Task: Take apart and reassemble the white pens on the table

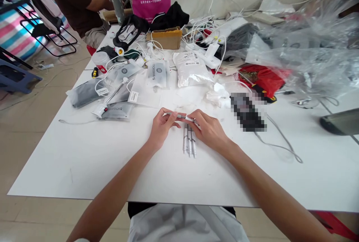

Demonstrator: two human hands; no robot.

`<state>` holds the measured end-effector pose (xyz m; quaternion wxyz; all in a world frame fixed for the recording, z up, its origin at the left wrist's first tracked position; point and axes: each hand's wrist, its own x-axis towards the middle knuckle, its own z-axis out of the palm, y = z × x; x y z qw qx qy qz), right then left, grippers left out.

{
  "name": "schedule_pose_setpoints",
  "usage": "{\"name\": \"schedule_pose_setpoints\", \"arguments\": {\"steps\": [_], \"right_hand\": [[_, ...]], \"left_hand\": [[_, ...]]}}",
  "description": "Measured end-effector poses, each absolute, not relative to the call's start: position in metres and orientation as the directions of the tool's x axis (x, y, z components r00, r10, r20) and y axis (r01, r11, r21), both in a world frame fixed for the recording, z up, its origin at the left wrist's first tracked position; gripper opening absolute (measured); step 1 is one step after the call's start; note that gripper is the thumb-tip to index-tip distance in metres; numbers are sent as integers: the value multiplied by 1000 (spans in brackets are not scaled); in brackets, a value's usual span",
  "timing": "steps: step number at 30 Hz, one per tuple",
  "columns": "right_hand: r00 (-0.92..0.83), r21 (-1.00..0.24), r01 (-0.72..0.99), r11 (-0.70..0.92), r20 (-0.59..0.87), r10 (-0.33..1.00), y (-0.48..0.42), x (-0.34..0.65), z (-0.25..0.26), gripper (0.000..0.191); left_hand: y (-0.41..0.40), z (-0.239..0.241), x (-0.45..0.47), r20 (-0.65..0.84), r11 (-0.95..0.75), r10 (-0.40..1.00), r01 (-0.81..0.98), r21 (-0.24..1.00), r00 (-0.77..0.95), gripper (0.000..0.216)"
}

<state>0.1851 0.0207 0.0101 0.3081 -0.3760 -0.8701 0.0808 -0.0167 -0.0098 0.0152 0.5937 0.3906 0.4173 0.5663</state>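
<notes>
A slim pen (181,116) lies crosswise between my two hands, just above the table. My left hand (163,125) is closed on its left part, thumb along the near side. With its fingers bent round the right end, my right hand (209,126) grips the same pen. Directly below, several similar white and silver pens (190,144) lie side by side on the white table (157,174), their far ends partly hidden by my hands.
Packaged items (157,73), a white parcel (192,68) and tangled cables (204,28) crowd the far side. A blurred-out dark object (248,113) lies right, near a red bag (266,77) and clear plastic (303,47). Another person (78,6) sits at the back left.
</notes>
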Motion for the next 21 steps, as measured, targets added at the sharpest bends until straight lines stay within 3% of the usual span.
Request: {"name": "schedule_pose_setpoints", "arguments": {"steps": [6, 15, 18, 21], "right_hand": [[-439, -588, 514, 625, 445, 780, 18, 185, 2, 20], [-489, -707, 434, 558, 336, 805, 9, 177, 28, 28], [-550, -655, 439, 616, 346, 760, 21, 198, 40, 47], [-377, -465, 669, 580, 461, 803, 46, 246, 35, 45]], "left_hand": [[-12, 13, -17, -62, 79, 996, -323, 943, 61, 32], [-13, 15, -14, -66, 60, 998, -356, 933, -5, 29], [-10, 15, -17, -60, 30, 997, -431, 902, -56, 29], [-8, 19, -24, -104, 56, 993, -547, 835, -56, 31]]}}
